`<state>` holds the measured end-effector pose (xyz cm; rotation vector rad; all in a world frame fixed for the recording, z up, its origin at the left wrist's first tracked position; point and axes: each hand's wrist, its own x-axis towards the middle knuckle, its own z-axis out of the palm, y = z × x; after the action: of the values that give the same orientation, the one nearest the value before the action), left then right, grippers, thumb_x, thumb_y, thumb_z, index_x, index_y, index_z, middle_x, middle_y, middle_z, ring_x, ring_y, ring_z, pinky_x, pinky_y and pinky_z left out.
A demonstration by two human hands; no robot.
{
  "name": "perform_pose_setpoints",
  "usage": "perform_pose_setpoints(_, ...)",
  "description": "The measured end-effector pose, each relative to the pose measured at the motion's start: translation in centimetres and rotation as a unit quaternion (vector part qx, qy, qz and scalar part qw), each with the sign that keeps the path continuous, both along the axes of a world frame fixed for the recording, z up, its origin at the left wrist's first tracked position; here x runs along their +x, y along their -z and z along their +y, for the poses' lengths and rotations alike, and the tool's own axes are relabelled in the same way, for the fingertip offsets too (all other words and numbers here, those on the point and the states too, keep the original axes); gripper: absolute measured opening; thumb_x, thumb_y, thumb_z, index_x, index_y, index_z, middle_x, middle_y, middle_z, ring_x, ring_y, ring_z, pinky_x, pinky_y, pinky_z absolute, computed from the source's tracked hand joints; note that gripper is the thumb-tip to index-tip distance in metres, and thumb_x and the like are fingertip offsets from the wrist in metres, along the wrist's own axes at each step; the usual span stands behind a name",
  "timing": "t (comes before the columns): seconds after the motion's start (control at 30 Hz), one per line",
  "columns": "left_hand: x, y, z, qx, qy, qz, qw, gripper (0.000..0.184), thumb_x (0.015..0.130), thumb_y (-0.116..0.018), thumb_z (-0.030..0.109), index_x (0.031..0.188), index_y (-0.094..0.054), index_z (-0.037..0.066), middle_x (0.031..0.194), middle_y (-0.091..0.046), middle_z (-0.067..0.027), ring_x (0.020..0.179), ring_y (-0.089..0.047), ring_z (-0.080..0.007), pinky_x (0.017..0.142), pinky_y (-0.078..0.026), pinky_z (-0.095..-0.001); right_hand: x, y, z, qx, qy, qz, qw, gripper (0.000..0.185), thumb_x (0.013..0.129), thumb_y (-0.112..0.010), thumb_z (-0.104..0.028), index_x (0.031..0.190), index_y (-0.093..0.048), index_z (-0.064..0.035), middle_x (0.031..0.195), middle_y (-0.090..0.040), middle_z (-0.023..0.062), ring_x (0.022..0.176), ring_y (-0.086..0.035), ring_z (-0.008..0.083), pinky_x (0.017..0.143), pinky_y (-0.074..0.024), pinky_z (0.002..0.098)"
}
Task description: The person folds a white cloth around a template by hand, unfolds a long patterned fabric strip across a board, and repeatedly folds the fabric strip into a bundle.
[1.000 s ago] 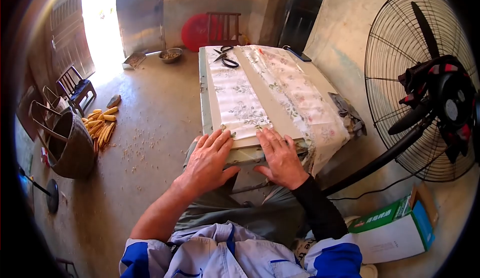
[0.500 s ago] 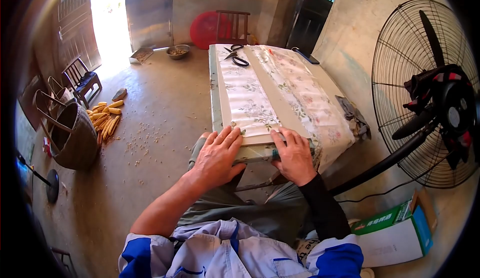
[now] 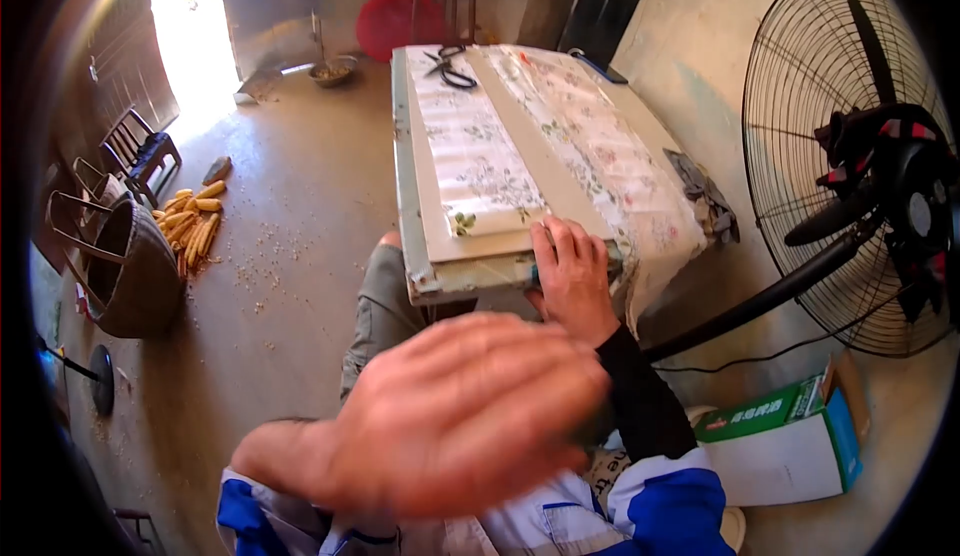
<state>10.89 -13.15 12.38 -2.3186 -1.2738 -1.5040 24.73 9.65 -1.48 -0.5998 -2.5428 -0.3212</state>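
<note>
Head view: one look down past two bare hands to a table (image 3: 402, 146) with cloth on it.
Flowered strip: this long piece of cloth (image 3: 480, 156) lies flat on a tan board (image 3: 470, 246) on the table. Its long way runs from the near edge to the far end.
Right hand: this hand (image 3: 577, 281) is the nearer one. Its fingers are a little bit apart and rest on top at the near edge, just at the strip's near right corner. From these fingertips, the strip goes away and to the left.
Left hand: this one (image 3: 465, 411) is up in the air, close to the camera, well apart from the strip. It is blurry. The fingers look close together, but I cannot tell if they hold anything.
Scissors: the black pair (image 3: 443, 66) lies on the far end of the strip, well apart from both hands.
Lacy cloth: a wider flowered piece (image 3: 610, 136) lies to the right of the strip, with bare board between them.
</note>
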Motion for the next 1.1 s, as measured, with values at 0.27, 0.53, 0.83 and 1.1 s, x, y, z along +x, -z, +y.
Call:
perform_pose_setpoints(0.27, 4.9, -2.2, -0.5, 0.142, -0.009, -0.024, 0.989, 0.033, 0.082, -0.082, 0.018, 0.11, -0.074, 0.005, 0.11, -0.076, -0.0118, 0.103, -0.076, -0.0269, 0.087, -0.063, -0.0402, -0.1, 0.5, 0.3, 0.023, 0.012, -0.015, 1.0, 0.079, 0.078, -0.08, -0.016, 0.15, -0.051, -0.0014, 0.149, -0.052, 0.0158, 0.138, -0.049, 0.0345, 0.113, -0.0364, 0.0533)
perform_pose_setpoints(0.53, 5.2, -0.4, 3.2, 0.066, -0.044, 0.024, 0.997, 0.025, 0.079, -0.079, 0.014, 0.103, -0.075, 0.007, 0.108, -0.075, -0.0086, 0.1, -0.076, -0.0224, 0.081, -0.063, -0.0354, 0.1, 0.4, 0.5, -0.024, 0.024, -0.053, 0.998, 0.082, 0.085, -0.086, -0.03, 0.154, -0.049, -0.0052, 0.153, -0.046, 0.0147, 0.143, -0.043, 0.0339, 0.117, -0.0328, 0.0548)
perform_pose_setpoints(0.83, -5.7, 10.2, 12.5, -0.111, -0.168, 0.083, 0.976, 0.029, 0.092, -0.073, 0.015, 0.116, -0.073, -0.001, 0.123, -0.072, -0.0171, 0.119, -0.066, -0.0374, 0.104, -0.054, -0.0469, 0.3, -0.9, 0.1, -0.019, -0.001, -0.034, 0.999, 0.082, 0.077, -0.083, -0.026, 0.149, -0.053, -0.0015, 0.146, -0.054, 0.0179, 0.139, -0.049, 0.0358, 0.113, -0.0382, 0.0495)
perform_pose_setpoints(1.1, -7.6, 11.9, 12.7, -0.133, -0.165, 0.06, 0.976, 0.024, 0.093, -0.074, 0.017, 0.11, -0.076, 0.0, 0.12, -0.074, -0.0166, 0.118, -0.067, -0.0365, 0.103, -0.054, -0.0454, 0.9, -4.4, 2.5, -0.11, -0.068, -0.083, 0.988, 0.058, 0.083, -0.073, -0.018, 0.138, -0.061, -0.0018, 0.135, -0.062, 0.0196, 0.127, -0.058, 0.0377, 0.106, -0.0482, 0.0474)
